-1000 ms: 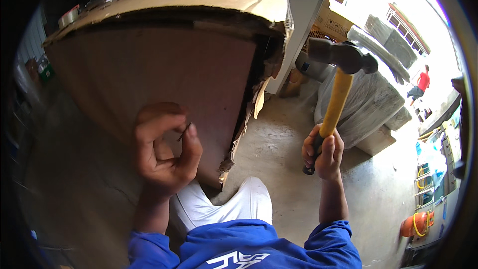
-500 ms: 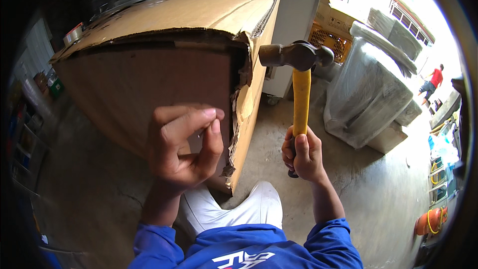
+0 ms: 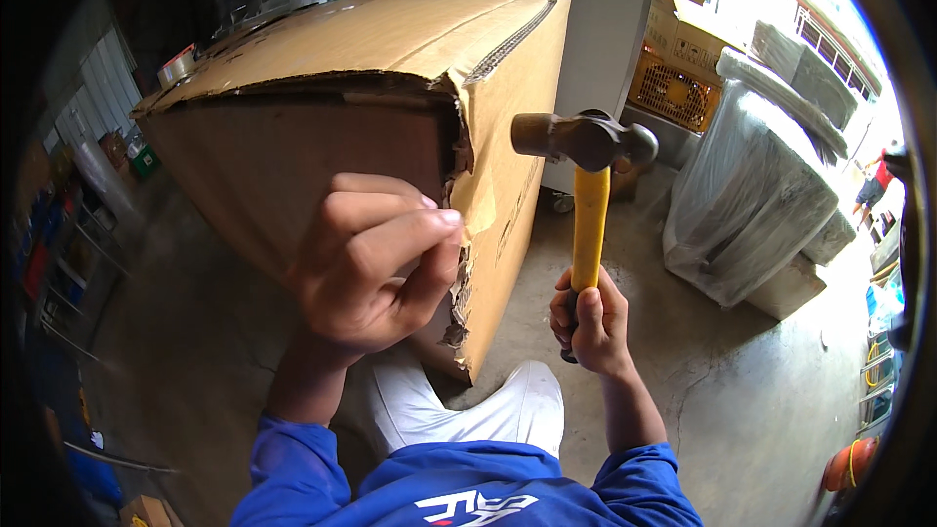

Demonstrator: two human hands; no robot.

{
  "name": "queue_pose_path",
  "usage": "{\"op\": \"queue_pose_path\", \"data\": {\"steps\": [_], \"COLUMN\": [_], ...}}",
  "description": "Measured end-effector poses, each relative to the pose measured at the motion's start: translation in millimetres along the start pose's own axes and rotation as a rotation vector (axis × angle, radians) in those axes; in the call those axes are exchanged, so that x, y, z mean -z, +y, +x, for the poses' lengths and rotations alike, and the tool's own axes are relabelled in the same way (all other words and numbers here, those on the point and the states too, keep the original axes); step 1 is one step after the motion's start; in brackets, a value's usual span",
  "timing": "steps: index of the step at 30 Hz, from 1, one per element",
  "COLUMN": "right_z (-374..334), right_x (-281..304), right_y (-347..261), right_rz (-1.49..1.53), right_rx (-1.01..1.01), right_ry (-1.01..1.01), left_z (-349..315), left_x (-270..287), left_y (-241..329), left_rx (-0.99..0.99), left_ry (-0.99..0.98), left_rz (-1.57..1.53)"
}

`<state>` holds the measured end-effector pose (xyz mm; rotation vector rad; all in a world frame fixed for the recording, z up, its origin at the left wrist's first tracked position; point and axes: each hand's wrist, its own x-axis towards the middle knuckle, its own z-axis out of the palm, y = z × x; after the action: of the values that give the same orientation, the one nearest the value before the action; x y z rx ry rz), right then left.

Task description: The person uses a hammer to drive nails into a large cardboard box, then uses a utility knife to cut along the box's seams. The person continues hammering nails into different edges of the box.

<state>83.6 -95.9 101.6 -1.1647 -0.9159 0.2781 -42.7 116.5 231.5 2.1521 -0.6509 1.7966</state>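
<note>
My right hand (image 3: 597, 324) grips a ball-peen hammer (image 3: 591, 215) low on its yellow handle. The metal head is up, with its flat face toward the box. My left hand (image 3: 383, 268) is closed in a pinch, thumb against fingertips. Whatever the pinch holds, if anything, is too small or hidden to make out. Those fingertips are at the torn corner edge of a large cardboard box (image 3: 522, 176). Ragged, peeled cardboard runs down that corner, and a dark gap lies under the top flap. A space separates the hammer head from the box's side.
A roll of tape (image 3: 178, 65) rests on the box's left end. Behind stands a grey cabinet (image 3: 600, 29). To the right are a plastic-wrapped bulky item (image 3: 752, 195), a yellow crate (image 3: 673, 93) and an orange gas cylinder (image 3: 847, 464). Someone in red (image 3: 876, 181) is far right.
My left hand has moved right, bringing its pinched fingertips up to the torn edge. The hammer stays raised in my right hand, slightly lower. The whole view has shifted a little.
</note>
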Motion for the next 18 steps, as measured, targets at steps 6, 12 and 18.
{"op": "queue_pose_path", "data": {"steps": [6, 12, 18], "right_z": [4, 13, 12], "right_x": [-20, -33, -29], "right_y": [8, 11, 9], "right_rz": [0.178, 0.158, 0.182], "right_rx": [-0.009, -0.045, -0.054], "right_ry": [0.031, -0.011, -0.024], "left_z": [-10, -24, -20], "left_x": [11, 14, 4], "left_y": [-2, -1, 0], "left_rx": [0.138, 0.2, 0.187], "left_ry": [0.055, 0.086, 0.094], "left_rz": [-0.087, -0.138, -0.161]}}
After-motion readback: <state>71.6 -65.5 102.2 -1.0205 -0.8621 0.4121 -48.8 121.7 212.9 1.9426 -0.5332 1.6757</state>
